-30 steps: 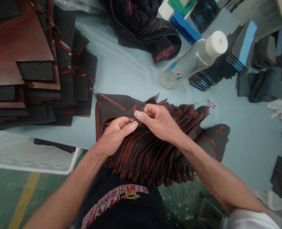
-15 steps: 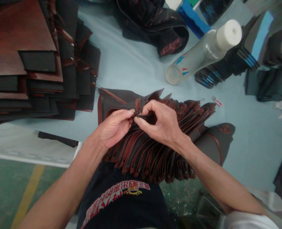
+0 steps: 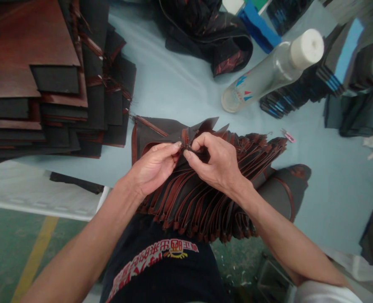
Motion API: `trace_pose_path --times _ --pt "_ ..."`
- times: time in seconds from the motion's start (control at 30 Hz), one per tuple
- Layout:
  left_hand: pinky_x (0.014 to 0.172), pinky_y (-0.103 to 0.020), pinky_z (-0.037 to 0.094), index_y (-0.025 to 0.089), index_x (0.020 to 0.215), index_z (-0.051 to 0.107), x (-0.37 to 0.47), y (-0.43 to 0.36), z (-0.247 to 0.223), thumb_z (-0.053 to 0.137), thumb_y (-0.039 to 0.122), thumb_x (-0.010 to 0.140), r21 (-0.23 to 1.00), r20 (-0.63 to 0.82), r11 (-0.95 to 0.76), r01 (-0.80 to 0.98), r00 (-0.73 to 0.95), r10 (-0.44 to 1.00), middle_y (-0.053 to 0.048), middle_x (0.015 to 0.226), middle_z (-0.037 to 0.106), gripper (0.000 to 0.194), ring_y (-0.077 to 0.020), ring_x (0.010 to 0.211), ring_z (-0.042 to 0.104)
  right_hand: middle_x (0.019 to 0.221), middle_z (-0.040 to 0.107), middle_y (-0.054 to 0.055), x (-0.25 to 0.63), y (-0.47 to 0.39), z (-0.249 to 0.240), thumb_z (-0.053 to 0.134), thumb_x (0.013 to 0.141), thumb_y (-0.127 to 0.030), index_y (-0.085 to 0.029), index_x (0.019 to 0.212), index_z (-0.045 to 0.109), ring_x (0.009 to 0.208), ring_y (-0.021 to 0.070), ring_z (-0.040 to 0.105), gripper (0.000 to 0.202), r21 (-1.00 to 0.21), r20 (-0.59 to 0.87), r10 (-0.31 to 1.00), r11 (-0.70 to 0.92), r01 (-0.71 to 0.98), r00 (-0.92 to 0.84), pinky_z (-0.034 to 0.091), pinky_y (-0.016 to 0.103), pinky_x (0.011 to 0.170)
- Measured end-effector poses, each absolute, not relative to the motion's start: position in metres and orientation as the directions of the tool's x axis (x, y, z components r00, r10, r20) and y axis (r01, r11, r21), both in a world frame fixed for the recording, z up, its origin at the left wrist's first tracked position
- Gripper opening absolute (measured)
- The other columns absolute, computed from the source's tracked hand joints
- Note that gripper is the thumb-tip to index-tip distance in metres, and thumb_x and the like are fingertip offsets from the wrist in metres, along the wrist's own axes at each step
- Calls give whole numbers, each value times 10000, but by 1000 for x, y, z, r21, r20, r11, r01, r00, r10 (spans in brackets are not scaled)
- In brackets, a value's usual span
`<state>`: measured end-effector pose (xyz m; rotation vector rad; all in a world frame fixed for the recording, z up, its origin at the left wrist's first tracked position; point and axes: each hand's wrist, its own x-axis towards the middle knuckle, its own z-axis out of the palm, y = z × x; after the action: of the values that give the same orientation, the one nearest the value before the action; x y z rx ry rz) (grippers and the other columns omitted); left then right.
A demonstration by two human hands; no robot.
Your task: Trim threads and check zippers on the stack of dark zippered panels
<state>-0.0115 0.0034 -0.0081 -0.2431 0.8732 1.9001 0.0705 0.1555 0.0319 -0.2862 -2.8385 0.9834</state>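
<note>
While both forearms angle inward, the hands pinch together on dark brown-edged material.

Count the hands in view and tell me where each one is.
2: the left hand and the right hand, fingertips close together, both pinching at the brown-edged bundle.

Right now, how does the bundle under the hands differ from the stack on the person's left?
The bundle fans out in curved folds; the stack lies in flatter, straight-edged layers. The bundle shows brown in narrow strips, the stack in a broad top sheet. Both combine dark grey and reddish-brown material.
</note>
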Motion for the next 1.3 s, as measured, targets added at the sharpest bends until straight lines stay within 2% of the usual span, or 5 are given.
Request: trace_pose_path --times 0.3,0.57,0.87,1.1,1.3 --pt "800 -272 515 190 787 793 0 6 -13 916 516 775 745 -422 -187 -640 -670 611 -13 780 726 349 -147 770 608 650 582 -40 63 151 36 632 874 -345 -247 735 483 590 131 477 226 -639 -55 399 690 340 -915 338 321 640" --pt "670 -282 420 198 734 689 6 9 -14 776 561 902 926 -289 -67 -371 -811 508 16 686 581 409 -139 665 466 733 581 -43 58 173 51 636 922 -308 -233 805 511 662 126 473 187 -796 -186 81 572 199 -979 389 296 676" --pt "641 -304 371 221 715 564 19 22 -5 674 488 985 978 -190 3 -207 -892 409 29 664 515 395 -149 641 432 729 569 -46 59 178 58 631 907 -238 -236 793 490 656 123 466 181 -802 -166 26 579 150 -986 394 291 666" --pt "616 -292 381 212 741 602 24 22 -9 762 637 887 965 -203 -72 -253 -890 408 29 675 547 477 -138 637 441 725 607 -35 65 180 60 616 954 -282 -221 812 571 664 127 509 161 -800 -174 43 576 166 -984 408 284 655" --pt "610 -293 394 213 734 612 20 21 -11 815 601 844 945 -259 -75 -318 -868 424 21 680 577 452 -135 636 466 766 663 -21 67 178 55 621 975 -312 -219 837 602 696 140 572 167 -783 -198 52 592 190 -979 426 296 693"
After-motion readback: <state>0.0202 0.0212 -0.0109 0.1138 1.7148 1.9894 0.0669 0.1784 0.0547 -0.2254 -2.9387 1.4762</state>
